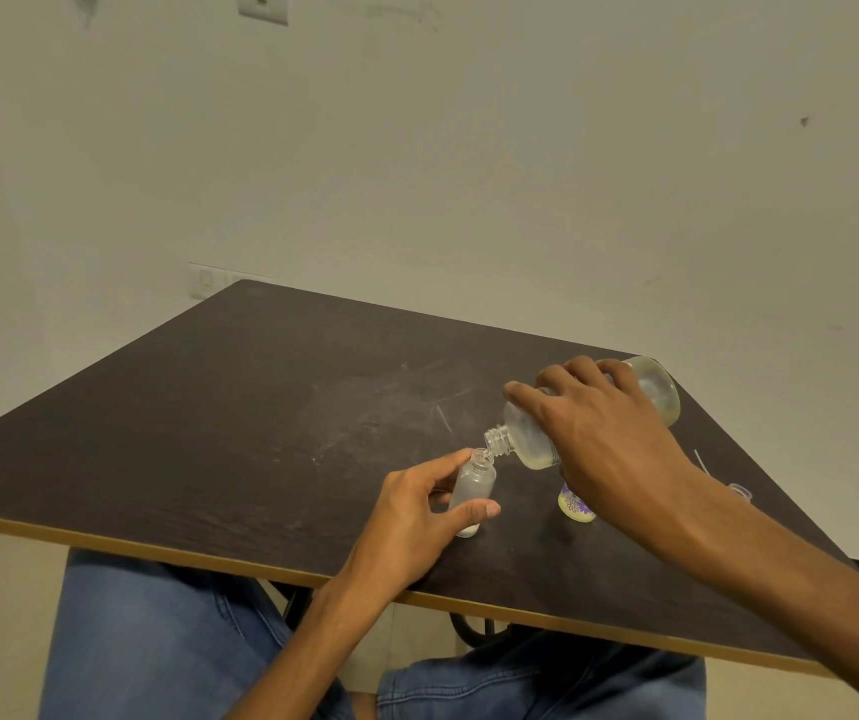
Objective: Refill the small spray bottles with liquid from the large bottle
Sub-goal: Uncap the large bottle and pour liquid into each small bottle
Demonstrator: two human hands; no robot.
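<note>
The right hand (609, 423) grips the large bottle (536, 439), tilted mouth-down onto the neck of the small spray bottle (474, 485). The left hand (411, 517) pinches this bottle, which stands on the table (209, 433).

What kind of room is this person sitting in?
Probably a plain indoor room at home or in an office; it's hard to say which. A dark table stands against a bare, scuffed wall with a power socket, and there's no lab gear, only small bottles.
</note>
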